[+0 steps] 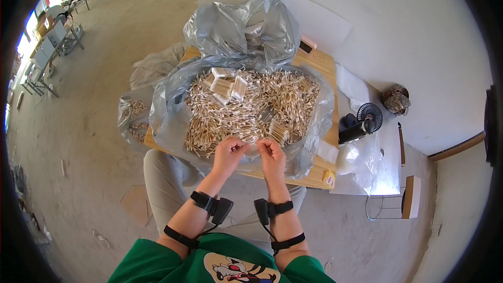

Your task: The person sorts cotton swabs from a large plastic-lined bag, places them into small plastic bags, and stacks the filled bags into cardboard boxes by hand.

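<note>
Bare concrete floor, white wall at 1–3 o'clock, rows of tables far off at 10 o'clock. Centre frame: small light wooden table, almost wholly covered by a wide grey plastic sheet whose edges are pushed up, so it works as a tray wall and keeps the heap of loose wooden-stick cotton swabs from rolling off.

At 12 o'clock behind the heap, a bunched grey plastic bag, upright and half open, within arm's reach. On the heap at 11 o'clock, a few small clear packets of bundled swabs, kept apart from the loose ones.

Left hand and right hand sit at the heap's near edge at 6 o'clock, just beside each other, fingers curled in, thumb and forefinger pinched. Between them looks like a small clear film or packet with a few swabs, held taut between both pinches; too small to be sure. Held low over the pile, so anything dropped lands back in it.

Black strapped wrist units on both forearms, out of the way of the fingers.

At 3 o'clock: small black desk fan facing the seat, clear plastic bags beside it on a white sheet. Small yellow packet at the table's near right corner.
</note>
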### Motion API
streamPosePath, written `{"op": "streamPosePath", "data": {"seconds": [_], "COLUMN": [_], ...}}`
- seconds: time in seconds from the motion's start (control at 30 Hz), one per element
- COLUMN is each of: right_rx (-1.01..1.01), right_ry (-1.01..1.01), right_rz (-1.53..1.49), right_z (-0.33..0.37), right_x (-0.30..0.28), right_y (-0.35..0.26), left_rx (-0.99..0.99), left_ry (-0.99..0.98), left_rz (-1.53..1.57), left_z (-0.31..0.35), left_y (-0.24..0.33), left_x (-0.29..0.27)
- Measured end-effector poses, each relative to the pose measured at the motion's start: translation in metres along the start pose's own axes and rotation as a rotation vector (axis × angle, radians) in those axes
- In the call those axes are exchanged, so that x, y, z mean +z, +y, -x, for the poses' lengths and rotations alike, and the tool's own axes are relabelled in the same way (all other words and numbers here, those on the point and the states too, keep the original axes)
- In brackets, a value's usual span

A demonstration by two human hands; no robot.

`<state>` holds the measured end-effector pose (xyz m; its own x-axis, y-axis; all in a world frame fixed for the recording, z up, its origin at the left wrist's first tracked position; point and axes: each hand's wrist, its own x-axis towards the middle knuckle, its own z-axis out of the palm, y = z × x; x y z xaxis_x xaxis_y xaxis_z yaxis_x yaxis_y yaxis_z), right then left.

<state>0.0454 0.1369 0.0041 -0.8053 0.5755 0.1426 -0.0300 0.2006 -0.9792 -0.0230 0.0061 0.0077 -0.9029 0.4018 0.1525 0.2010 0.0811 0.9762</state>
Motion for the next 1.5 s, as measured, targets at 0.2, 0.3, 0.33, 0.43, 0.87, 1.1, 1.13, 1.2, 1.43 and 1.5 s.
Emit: {"op": "streamPosePath", "data": {"seconds": [0.2, 0.3, 0.33, 0.43, 0.87, 1.1, 1.13, 1.2, 1.43, 1.5], "right_rx": [0.133, 0.121, 0.106, 0.059, 0.255, 0.324, 0.267, 0.208, 0.006, -0.003], "right_ry": [0.081, 0.115, 0.142, 0.162, 0.004, 0.121, 0.173, 0.221, 0.111, 0.085], "right_rz": [-0.249, -0.354, -0.293, -0.155, -0.346, -0.441, -0.308, -0.177, 0.1, 0.122], "right_z": [0.0, -0.004, -0.006, -0.008, 0.011, 0.026, 0.025, 0.022, 0.018, 0.02], "right_x": [0.01, 0.013, 0.012, 0.012, 0.006, 0.011, 0.009, 0.004, -0.009, -0.007], "right_y": [-0.004, -0.008, -0.008, -0.014, 0.006, 0.014, 0.016, 0.014, 0.003, 0.003], "left_rx": [-0.013, -0.028, -0.078, -0.132, -0.173, -0.388, -0.407, -0.423, -0.165, 0.015], "left_ry": [0.058, 0.116, 0.162, 0.167, 0.179, 0.177, 0.186, 0.197, 0.022, -0.061], "left_rz": [0.018, 0.057, 0.149, 0.368, 0.447, 0.602, 0.601, 0.6, 0.103, -0.261], "left_z": [-0.003, -0.005, -0.007, -0.009, -0.011, -0.002, 0.0, 0.0, -0.005, -0.003], "left_y": [0.008, 0.001, 0.001, 0.003, -0.012, 0.004, 0.002, -0.004, 0.004, 0.003], "left_x": [0.002, 0.005, 0.006, 0.005, 0.004, 0.006, 0.006, 0.001, -0.007, -0.008]}}
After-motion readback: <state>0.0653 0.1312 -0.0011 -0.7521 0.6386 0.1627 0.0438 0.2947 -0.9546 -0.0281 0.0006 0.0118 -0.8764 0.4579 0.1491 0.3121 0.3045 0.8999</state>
